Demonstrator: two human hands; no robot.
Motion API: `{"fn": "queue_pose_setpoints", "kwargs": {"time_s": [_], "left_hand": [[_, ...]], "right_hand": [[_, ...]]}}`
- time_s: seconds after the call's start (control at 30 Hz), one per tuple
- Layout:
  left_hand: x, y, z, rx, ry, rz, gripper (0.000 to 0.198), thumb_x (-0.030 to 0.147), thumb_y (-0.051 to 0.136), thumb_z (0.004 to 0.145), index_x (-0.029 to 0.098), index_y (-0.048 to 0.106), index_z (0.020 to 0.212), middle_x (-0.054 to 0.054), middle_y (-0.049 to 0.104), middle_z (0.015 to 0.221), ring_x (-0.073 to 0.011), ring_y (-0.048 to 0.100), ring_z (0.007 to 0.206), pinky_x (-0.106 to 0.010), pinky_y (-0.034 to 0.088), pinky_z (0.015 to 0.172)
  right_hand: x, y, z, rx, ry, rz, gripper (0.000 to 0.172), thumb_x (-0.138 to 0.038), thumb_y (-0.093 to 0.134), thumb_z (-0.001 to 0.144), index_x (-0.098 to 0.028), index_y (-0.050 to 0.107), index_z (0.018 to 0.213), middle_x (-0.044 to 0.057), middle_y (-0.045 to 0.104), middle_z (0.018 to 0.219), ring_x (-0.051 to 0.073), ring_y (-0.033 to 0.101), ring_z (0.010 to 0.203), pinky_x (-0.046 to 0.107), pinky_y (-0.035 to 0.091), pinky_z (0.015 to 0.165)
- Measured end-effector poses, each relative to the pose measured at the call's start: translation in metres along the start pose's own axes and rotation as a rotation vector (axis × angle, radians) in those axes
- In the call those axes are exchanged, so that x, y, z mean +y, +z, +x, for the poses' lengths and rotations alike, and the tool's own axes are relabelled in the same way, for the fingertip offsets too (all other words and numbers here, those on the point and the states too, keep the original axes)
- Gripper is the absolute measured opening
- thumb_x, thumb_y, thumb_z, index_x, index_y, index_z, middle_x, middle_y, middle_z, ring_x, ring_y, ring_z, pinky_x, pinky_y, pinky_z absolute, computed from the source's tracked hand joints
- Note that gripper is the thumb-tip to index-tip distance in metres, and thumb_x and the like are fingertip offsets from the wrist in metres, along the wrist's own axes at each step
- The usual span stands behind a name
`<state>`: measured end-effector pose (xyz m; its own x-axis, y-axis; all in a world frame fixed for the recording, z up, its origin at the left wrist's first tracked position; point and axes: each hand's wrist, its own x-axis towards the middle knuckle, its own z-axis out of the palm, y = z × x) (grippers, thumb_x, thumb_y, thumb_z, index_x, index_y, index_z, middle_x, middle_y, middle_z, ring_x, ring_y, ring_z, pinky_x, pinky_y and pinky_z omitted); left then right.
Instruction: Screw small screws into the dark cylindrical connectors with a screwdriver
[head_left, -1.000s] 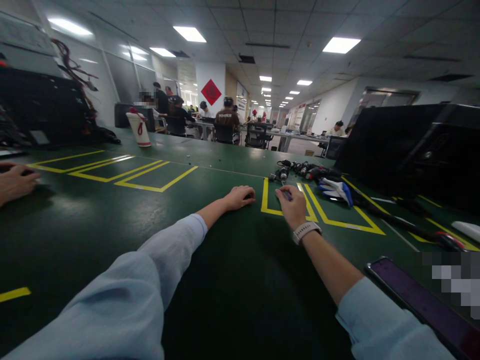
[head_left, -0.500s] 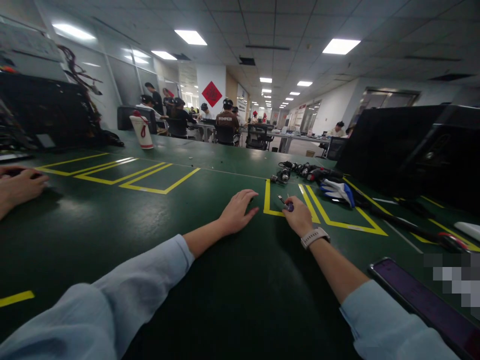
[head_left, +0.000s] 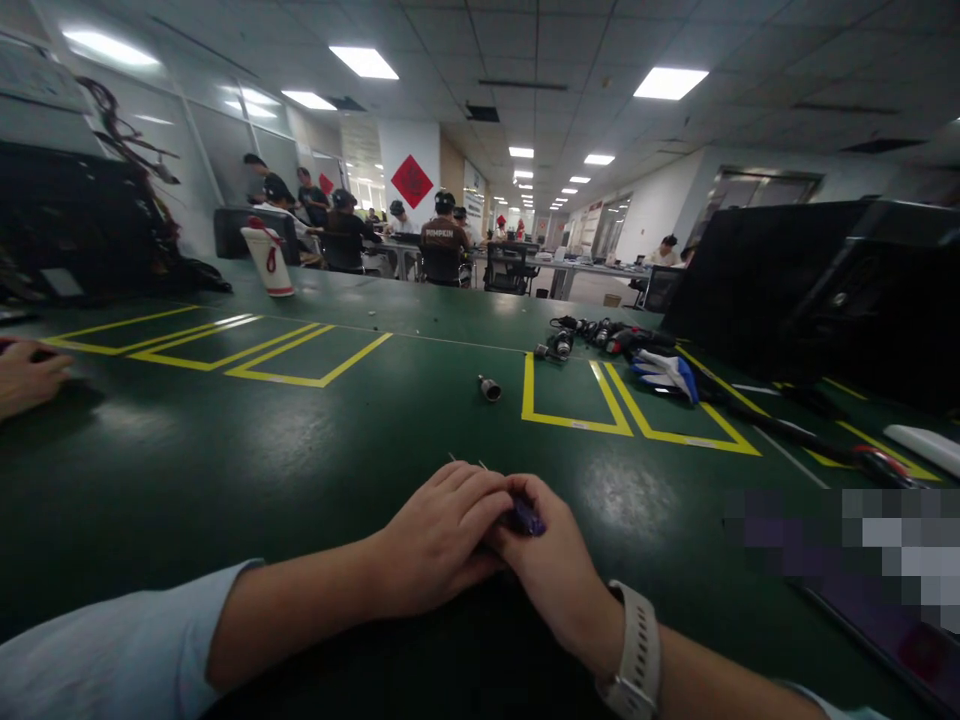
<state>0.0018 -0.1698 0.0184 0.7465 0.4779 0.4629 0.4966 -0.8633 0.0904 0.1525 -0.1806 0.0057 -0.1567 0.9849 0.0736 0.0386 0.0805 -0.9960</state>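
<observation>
My left hand (head_left: 442,535) and my right hand (head_left: 551,565) meet low over the table in front of me. Between them is a small purple object (head_left: 527,516), its kind mostly hidden by my fingers. The right thumb and fingers grip its near end, while the left fingers are closed over the far part. Thin metal prongs (head_left: 482,465) stick out beyond the left knuckles. Farther out, a small dark metal cylinder (head_left: 490,388) with an open end lies on its side, apart from both hands.
Yellow tape outlines (head_left: 577,424) mark the green table (head_left: 315,520). On the right are tangled black parts (head_left: 592,330), a blue-and-white glove (head_left: 664,375) and a phone (head_left: 862,620), partly pixelated. A white cup (head_left: 268,262) stands far left. Another person's hand (head_left: 30,378) rests at the left edge.
Both hands have drawn back toward me and come together; the left, earlier open and apart, now closes around the purple object. The metal cylinder shows where my left hand was.
</observation>
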Motion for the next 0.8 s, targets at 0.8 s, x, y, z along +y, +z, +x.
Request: {"fn": "queue_pose_setpoints", "kwargs": {"time_s": [0.8], "left_hand": [[0.016,-0.025,0.011,-0.434,0.007,0.204,0.013,0.027,0.058,0.079,0.018,0.055,0.087,-0.004,0.06,0.085,-0.0194,0.049,0.075,-0.032,0.037,0.064]], "right_hand": [[0.001,-0.012,-0.024,-0.073,0.095,-0.069,0.027,-0.02,0.059,0.075,-0.019,0.057,0.102,0.005,0.062,0.103,0.019,0.06,0.094,0.031,0.048,0.083]]}}
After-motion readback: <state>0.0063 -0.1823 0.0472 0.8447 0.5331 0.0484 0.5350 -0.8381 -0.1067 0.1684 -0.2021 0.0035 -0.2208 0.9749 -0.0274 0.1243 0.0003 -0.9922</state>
